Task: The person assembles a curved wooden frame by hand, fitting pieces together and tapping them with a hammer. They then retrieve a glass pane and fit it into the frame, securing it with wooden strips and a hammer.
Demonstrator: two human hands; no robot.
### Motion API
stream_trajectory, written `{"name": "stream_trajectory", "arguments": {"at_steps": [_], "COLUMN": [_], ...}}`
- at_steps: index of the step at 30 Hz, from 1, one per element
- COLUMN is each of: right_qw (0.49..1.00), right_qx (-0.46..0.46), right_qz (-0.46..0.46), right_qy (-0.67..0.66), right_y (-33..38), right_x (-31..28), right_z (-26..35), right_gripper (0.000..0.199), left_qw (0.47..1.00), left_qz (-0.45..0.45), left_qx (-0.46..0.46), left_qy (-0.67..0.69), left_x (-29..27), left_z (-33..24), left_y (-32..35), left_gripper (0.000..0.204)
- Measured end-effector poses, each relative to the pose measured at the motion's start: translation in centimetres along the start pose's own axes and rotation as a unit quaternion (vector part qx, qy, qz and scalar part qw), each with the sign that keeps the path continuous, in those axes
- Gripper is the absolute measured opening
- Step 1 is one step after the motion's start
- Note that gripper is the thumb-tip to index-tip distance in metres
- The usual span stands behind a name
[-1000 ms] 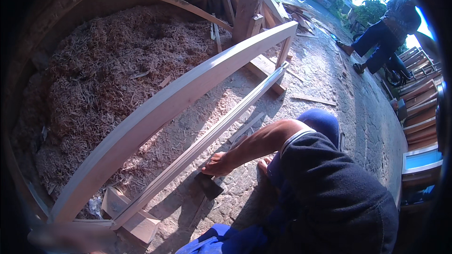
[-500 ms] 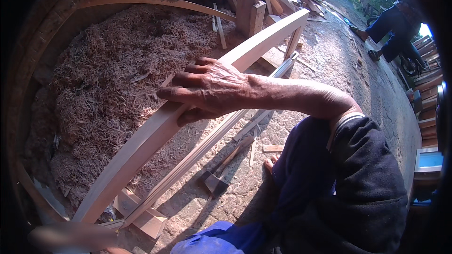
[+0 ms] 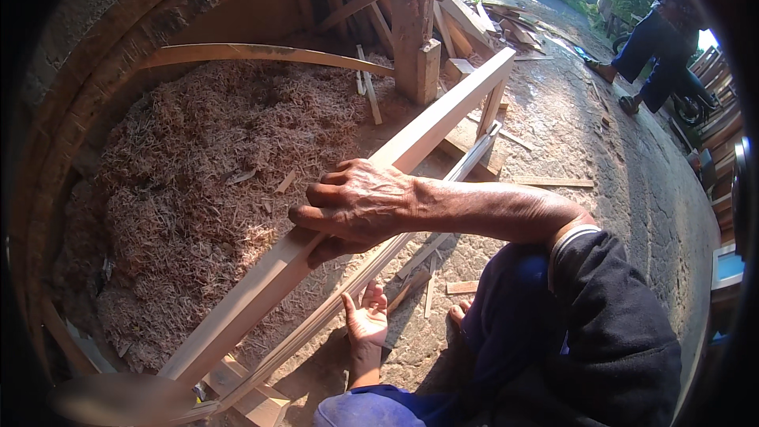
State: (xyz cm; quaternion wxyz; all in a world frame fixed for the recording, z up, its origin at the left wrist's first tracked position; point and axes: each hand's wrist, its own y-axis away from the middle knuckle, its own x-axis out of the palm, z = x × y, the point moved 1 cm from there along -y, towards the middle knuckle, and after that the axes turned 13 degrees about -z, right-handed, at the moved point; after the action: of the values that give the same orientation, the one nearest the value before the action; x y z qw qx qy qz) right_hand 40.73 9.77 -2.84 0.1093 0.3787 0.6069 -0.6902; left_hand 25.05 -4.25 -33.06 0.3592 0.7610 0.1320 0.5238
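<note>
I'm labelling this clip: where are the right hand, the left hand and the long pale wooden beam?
right hand (image 3: 356,204), head view, on the back of the hand.
left hand (image 3: 366,318), head view, on the open palm.
long pale wooden beam (image 3: 443,115), head view, on its upper face.

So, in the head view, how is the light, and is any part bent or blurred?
Head view: hard sunlight from the upper right; the right hand on the long wooden beam is brightly lit and throws a dark shadow below, toward the left hand; the beam bows from fisheye distortion; the rim is black, and a blurred pale shape sits at the lower left; the sky is overexposed.
</note>
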Motion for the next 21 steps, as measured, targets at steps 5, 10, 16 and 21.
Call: {"name": "stream_trajectory", "arguments": {"at_steps": [5, 10, 16, 21], "right_qw": [0.999, 0.997, 0.984, 0.963], "right_qx": [-0.006, -0.024, -0.005, 0.04], "right_qz": [0.039, -0.061, -0.169, -0.268], "right_qy": [0.013, 0.031, 0.053, -0.015], "right_y": [-0.5, -5.0, -12.7, -15.0], "right_x": [-1.1, -4.9, -10.9, -13.2], "right_z": [1.0, 3.1, 4.8, 4.4], "right_gripper": [0.055, 0.055, 0.06, 0.061], "left_qw": [0.998, 0.963, 0.817, 0.662], "left_qz": [-0.009, -0.037, 0.058, 0.157], "left_qx": [0.043, 0.216, 0.543, 0.717], "left_qy": [-0.048, -0.155, -0.185, -0.149], "left_x": [0.7, 3.1, 13.8, 22.9], "left_z": [0.4, -3.4, -13.9, -20.6], "left_y": [-0.5, 4.4, 15.4, 25.3], "left_gripper": [0.076, 0.084, 0.084, 0.064]}}
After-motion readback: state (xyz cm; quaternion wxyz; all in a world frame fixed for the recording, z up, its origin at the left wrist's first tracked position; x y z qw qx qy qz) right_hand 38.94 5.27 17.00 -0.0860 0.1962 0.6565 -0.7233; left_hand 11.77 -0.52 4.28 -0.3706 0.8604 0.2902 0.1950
